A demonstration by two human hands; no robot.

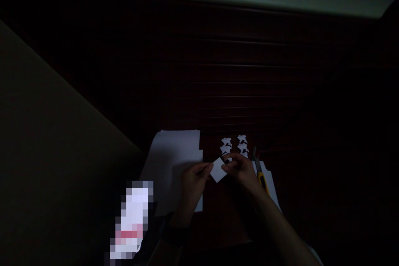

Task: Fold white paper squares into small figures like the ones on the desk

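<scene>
Between my hands is a small white paper square (218, 170), turned so that one corner points up. My left hand (193, 181) pinches its left corner between thumb and fingers. On the opposite side, my right hand (241, 169) grips the right corner, thumb in front. Just beyond my right hand lie several small folded paper pieces (242, 147) in two columns; the nearest ones are partly hidden by that hand. A yellow utility knife (261, 178) rests by my right forearm, on white paper (272, 183).
To the left of my hands are large white paper sheets (170, 153), stacked unevenly on the dark table (224, 216). A bright pixelated object (132, 216) is at lower left. A pale wall (46, 112) rises on the left, and dark slatted panelling (218, 66) stands behind. The scene is dim.
</scene>
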